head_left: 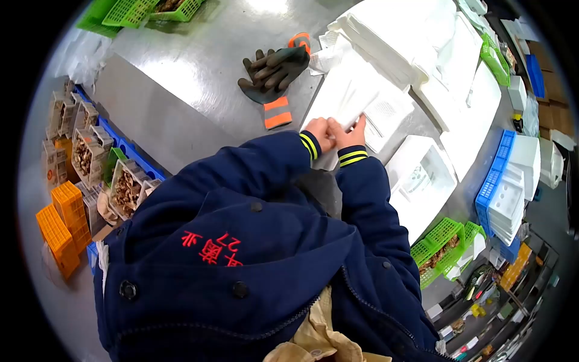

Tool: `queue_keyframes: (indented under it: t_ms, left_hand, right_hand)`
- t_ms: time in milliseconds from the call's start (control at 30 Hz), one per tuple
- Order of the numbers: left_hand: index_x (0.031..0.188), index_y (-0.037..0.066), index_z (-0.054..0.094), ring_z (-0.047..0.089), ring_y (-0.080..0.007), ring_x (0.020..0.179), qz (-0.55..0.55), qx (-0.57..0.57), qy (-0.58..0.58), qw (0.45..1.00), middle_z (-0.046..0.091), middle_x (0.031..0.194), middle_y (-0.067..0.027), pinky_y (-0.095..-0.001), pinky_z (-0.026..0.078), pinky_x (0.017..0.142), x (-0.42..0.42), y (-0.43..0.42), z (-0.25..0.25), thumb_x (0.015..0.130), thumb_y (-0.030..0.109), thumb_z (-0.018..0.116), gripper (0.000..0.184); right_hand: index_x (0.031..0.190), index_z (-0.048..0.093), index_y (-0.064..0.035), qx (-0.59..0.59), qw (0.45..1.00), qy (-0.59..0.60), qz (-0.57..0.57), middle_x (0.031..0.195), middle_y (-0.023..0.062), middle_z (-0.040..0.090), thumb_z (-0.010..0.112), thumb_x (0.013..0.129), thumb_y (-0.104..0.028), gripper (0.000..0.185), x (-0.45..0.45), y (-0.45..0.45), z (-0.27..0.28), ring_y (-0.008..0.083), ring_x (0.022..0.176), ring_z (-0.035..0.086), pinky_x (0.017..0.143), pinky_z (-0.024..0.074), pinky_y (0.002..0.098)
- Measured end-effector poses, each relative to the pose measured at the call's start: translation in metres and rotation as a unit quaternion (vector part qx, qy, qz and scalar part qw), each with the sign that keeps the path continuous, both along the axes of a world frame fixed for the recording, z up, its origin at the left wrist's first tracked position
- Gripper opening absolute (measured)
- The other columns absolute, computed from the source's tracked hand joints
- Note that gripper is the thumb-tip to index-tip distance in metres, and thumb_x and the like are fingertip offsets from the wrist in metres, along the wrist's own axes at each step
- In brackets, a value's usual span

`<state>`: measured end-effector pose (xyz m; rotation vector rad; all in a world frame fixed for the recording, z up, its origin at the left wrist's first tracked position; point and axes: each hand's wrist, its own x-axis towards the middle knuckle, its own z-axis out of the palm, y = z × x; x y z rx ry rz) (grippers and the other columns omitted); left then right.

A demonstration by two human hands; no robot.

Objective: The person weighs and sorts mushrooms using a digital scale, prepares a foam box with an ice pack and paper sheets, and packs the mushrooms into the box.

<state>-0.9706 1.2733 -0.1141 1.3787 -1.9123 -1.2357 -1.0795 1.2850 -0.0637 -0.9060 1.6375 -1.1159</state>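
My left hand (321, 134) and my right hand (349, 134) are close together at the near edge of the metal table. The fingers of both are closed at the edge of a stack of thin white sheets or bags (353, 90); I cannot tell which material it is. Right of my right hand lies a stack of small white printed papers (386, 114). A pair of dark work gloves (274, 72) with orange and grey cuffs rests on the table beyond my left hand.
An open white foam box (422, 175) stands to the right, with white foam sheeting (398, 30) behind it. Green baskets (446, 247) sit at the lower right. Along the left are clear bins of mushrooms (126, 190) and orange crates (57, 241). More green baskets (129, 12) stand at the back.
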Motion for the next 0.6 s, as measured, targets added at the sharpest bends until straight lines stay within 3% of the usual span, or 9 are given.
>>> queue_keyframes:
  t_ms: [67,167,200,233,333,433,500,567,600]
  left_hand:
    - [0.090,0.006,0.059,0.054,-0.0285,0.082,-0.078,-0.130,0.044,0.987,0.053,0.091,-0.0156,-0.0381,0.044,0.075,-0.007,0.014,0.005,0.066,0.022,0.070,0.030]
    - [0.105,0.008,0.057,0.050,-0.0253,0.094,-0.068,0.032,0.136,0.988,0.048,0.101,-0.0127,-0.0348,0.045,0.081,-0.003,0.015,0.015,0.070,0.028,0.070,0.044]
    - [0.109,0.007,0.054,0.050,-0.0249,0.096,-0.001,0.081,0.104,0.991,0.048,0.100,-0.0127,-0.0338,0.045,0.082,0.000,0.011,0.021,0.069,0.030,0.071,0.049]
    - [0.117,0.005,0.048,0.051,-0.0243,0.096,0.031,0.057,0.050,0.997,0.048,0.105,-0.0142,-0.0338,0.044,0.085,0.003,0.005,0.020,0.069,0.032,0.072,0.060]
    - [0.127,-0.001,0.034,0.050,-0.0221,0.098,0.018,0.233,0.190,0.954,0.049,0.113,-0.0179,-0.0332,0.041,0.088,0.005,-0.016,0.044,0.071,0.035,0.072,0.077]
    - [0.126,-0.003,0.035,0.051,-0.0204,0.099,-0.045,0.261,0.294,0.918,0.051,0.111,-0.0159,-0.0315,0.041,0.088,0.003,-0.025,0.066,0.071,0.032,0.072,0.074]
    - [0.124,-0.004,0.037,0.051,-0.0180,0.099,-0.031,0.254,0.289,0.922,0.052,0.110,-0.0143,-0.0297,0.041,0.087,-0.001,-0.026,0.078,0.072,0.028,0.072,0.071]
    - [0.121,-0.005,0.040,0.053,-0.0165,0.097,-0.046,0.255,0.262,0.930,0.055,0.107,-0.0141,-0.0287,0.043,0.085,0.000,-0.026,0.100,0.071,0.025,0.073,0.068]
    - [0.117,-0.005,0.045,0.056,-0.0148,0.090,-0.016,0.285,0.296,0.911,0.058,0.103,-0.0120,-0.0266,0.044,0.082,-0.001,-0.025,0.097,0.073,0.021,0.072,0.058]
  right_hand:
    - [0.120,0.036,0.0064,-0.005,0.994,0.105,-0.022,0.105,0.0196,0.053,0.068,0.066,-0.019,0.068,-0.027,-0.001,-0.022,0.0249,0.094,0.055,0.080,0.0445,0.0315]
    - [0.104,0.050,0.0076,0.067,0.994,0.043,-0.071,0.093,0.0160,0.059,0.059,0.066,-0.011,0.043,-0.075,0.005,-0.034,0.0231,0.084,0.057,0.076,0.0450,0.0300]
    - [0.096,0.054,0.0061,0.033,0.988,-0.102,-0.111,0.088,0.0140,0.060,0.056,0.067,-0.008,0.032,-0.076,0.010,-0.019,0.0227,0.081,0.057,0.074,0.0452,0.0298]
    - [0.099,0.053,0.0053,0.059,0.983,-0.137,-0.111,0.090,0.0134,0.059,0.053,0.068,-0.007,0.033,-0.079,0.014,-0.002,0.0230,0.079,0.056,0.074,0.0458,0.0299]
    - [0.100,0.051,0.0057,0.063,0.950,-0.289,-0.095,0.093,0.0139,0.056,0.049,0.069,-0.009,0.034,-0.084,0.021,0.018,0.0242,0.083,0.056,0.077,0.0461,0.0316]
    - [0.098,0.051,0.0048,0.034,0.951,-0.295,-0.082,0.092,0.0132,0.056,0.049,0.069,-0.008,0.032,-0.073,0.020,0.044,0.0238,0.085,0.056,0.078,0.0455,0.0329]
    - [0.100,0.051,0.0044,-0.150,0.979,0.092,0.098,0.092,0.0129,0.056,0.048,0.069,-0.009,0.034,-0.083,0.023,0.020,0.0237,0.086,0.055,0.079,0.0449,0.0331]
    - [0.102,0.051,0.0044,0.031,0.959,-0.275,-0.068,0.093,0.0131,0.056,0.047,0.069,-0.009,0.036,-0.075,0.017,0.041,0.0240,0.086,0.055,0.079,0.0447,0.0326]
    - [0.105,0.050,0.0044,0.032,0.952,-0.297,-0.071,0.094,0.0134,0.055,0.046,0.069,-0.008,0.039,-0.068,0.013,0.053,0.0244,0.086,0.054,0.080,0.0445,0.0326]
